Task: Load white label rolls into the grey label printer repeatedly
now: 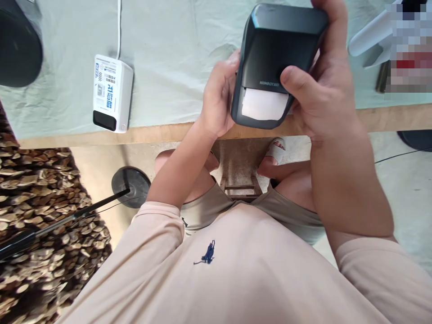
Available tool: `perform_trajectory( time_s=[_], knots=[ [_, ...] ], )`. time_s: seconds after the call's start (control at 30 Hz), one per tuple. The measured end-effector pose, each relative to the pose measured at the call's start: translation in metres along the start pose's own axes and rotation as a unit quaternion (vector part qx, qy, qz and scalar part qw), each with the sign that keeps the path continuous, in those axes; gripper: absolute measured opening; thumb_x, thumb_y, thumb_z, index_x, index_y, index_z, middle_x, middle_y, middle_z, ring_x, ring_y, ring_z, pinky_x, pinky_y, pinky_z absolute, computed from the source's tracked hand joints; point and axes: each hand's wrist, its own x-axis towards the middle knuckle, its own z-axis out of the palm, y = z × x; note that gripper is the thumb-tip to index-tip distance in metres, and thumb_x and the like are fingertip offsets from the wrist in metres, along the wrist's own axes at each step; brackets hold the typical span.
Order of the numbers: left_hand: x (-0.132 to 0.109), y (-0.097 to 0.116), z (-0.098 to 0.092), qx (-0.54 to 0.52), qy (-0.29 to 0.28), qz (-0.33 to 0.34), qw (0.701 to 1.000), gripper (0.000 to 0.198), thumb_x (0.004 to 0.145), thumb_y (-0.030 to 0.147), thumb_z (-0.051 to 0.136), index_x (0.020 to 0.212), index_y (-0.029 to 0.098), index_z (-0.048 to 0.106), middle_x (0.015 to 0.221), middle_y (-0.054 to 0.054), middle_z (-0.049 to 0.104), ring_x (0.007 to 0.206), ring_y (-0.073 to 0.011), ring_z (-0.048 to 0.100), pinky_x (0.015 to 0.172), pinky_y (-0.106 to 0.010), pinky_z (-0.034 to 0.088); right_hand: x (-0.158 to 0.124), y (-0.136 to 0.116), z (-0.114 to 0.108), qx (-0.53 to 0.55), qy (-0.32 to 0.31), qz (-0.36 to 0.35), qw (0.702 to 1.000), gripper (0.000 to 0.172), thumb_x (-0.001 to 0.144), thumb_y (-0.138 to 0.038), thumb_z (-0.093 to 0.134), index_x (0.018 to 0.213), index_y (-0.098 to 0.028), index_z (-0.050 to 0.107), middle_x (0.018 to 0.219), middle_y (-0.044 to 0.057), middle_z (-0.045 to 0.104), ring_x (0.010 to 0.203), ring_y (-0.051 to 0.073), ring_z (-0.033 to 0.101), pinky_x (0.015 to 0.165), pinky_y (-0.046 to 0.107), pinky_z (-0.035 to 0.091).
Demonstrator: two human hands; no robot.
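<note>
A black handheld label printer (270, 54) is held up above the table's front edge, tilted a little. White label paper (265, 104) shows in the slot at its near end. My right hand (324, 81) grips the printer's right side, the thumb lying on its top face and the fingers around the far edge. On the other side my left hand (221, 96) is closed against the printer's left edge; its fingertips are hidden behind the body.
A white power bank (111, 94) with a cable (119, 29) lies on the covered table (168, 54). A dark round object (18, 45) stands far left, a white roll (369, 33) far right. Below are a stand base (130, 184), a wooden stool (241, 186) and stacked firewood (43, 216).
</note>
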Motion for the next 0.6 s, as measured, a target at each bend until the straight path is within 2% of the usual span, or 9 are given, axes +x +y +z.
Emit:
perform_trajectory(
  time_s=[0.07, 0.13, 0.23, 0.37, 0.43, 0.5, 0.53, 0.6],
  knots=[
    [0.004, -0.005, -0.008, 0.001, 0.109, -0.043, 0.993, 0.032, 0.055, 0.044, 0.048, 0.07, 0.017, 0.046, 0.062, 0.001, 0.046, 0.093, -0.0135, 0.043, 0.066, -0.018, 0.04, 0.0, 0.0, -0.002, -0.02, 0.004, -0.012, 1.0, 0.063, 0.064, -0.033, 0.046, 0.118, -0.027, 0.014, 0.126, -0.006, 0.013, 0.105, -0.002, 0.035, 0.093, 0.01, 0.037],
    [0.006, -0.008, -0.014, -0.006, 0.186, -0.052, 0.981, 0.032, 0.051, 0.043, 0.052, 0.066, 0.017, 0.044, 0.061, 0.002, 0.044, 0.094, -0.0133, 0.041, 0.068, -0.017, 0.04, 0.0, 0.0, -0.004, -0.025, -0.004, -0.037, 0.999, 0.064, 0.065, -0.032, 0.045, 0.119, -0.025, 0.014, 0.127, -0.005, 0.011, 0.109, 0.0, 0.033, 0.098, 0.012, 0.035],
    [0.008, -0.011, -0.016, -0.013, 0.212, -0.041, 0.976, 0.03, 0.05, 0.039, 0.055, 0.063, 0.016, 0.041, 0.058, 0.002, 0.04, 0.089, -0.0122, 0.042, 0.068, -0.018, 0.04, 0.001, 0.0, -0.007, -0.023, -0.032, -0.057, 0.998, 0.067, 0.062, -0.029, 0.048, 0.12, -0.024, 0.013, 0.126, -0.004, 0.014, 0.11, 0.001, 0.033, 0.098, 0.014, 0.035],
    [0.011, -0.012, -0.016, 0.0, 0.185, -0.033, 0.982, 0.027, 0.053, 0.037, 0.053, 0.064, 0.015, 0.041, 0.056, 0.002, 0.038, 0.084, -0.0115, 0.045, 0.066, -0.019, 0.04, 0.001, 0.0, -0.01, -0.045, -0.066, -0.063, 0.995, 0.079, 0.054, -0.024, 0.056, 0.118, -0.032, 0.011, 0.127, -0.009, 0.007, 0.114, 0.001, 0.031, 0.101, 0.012, 0.035],
    [0.012, -0.01, -0.014, 0.001, 0.146, -0.032, 0.989, 0.027, 0.054, 0.039, 0.052, 0.066, 0.016, 0.043, 0.055, 0.002, 0.039, 0.084, -0.0121, 0.047, 0.065, -0.02, 0.041, 0.0, -0.001, -0.011, -0.061, -0.056, -0.057, 0.995, 0.083, 0.05, -0.023, 0.059, 0.117, -0.034, 0.012, 0.127, -0.01, 0.005, 0.114, 0.001, 0.032, 0.098, 0.01, 0.037],
    [0.01, -0.006, -0.01, -0.005, 0.084, -0.029, 0.996, 0.029, 0.055, 0.042, 0.05, 0.069, 0.017, 0.045, 0.056, 0.002, 0.042, 0.086, -0.0133, 0.047, 0.066, -0.021, 0.042, -0.002, -0.004, -0.011, -0.081, -0.017, -0.05, 0.995, 0.079, 0.049, -0.025, 0.059, 0.116, -0.033, 0.017, 0.125, -0.01, 0.011, 0.114, 0.0, 0.031, 0.09, 0.004, 0.039],
    [0.008, -0.003, -0.007, -0.009, 0.048, -0.023, 0.999, 0.03, 0.057, 0.044, 0.047, 0.071, 0.018, 0.046, 0.057, 0.002, 0.044, 0.088, -0.0137, 0.047, 0.067, -0.021, 0.042, -0.003, -0.006, -0.012, -0.095, 0.023, -0.05, 0.994, 0.077, 0.05, -0.026, 0.059, 0.115, -0.031, 0.019, 0.123, -0.01, 0.016, 0.112, -0.001, 0.032, 0.083, 0.0, 0.039],
    [0.004, 0.002, 0.001, -0.014, -0.005, -0.016, 1.0, 0.031, 0.061, 0.045, 0.041, 0.074, 0.018, 0.048, 0.061, 0.001, 0.048, 0.089, -0.0138, 0.047, 0.07, -0.023, 0.042, -0.003, -0.011, -0.012, -0.077, 0.085, -0.038, 0.993, 0.066, 0.053, -0.029, 0.056, 0.111, -0.028, 0.024, 0.118, -0.011, 0.023, 0.104, -0.006, 0.034, 0.072, -0.004, 0.034]
  ],
)
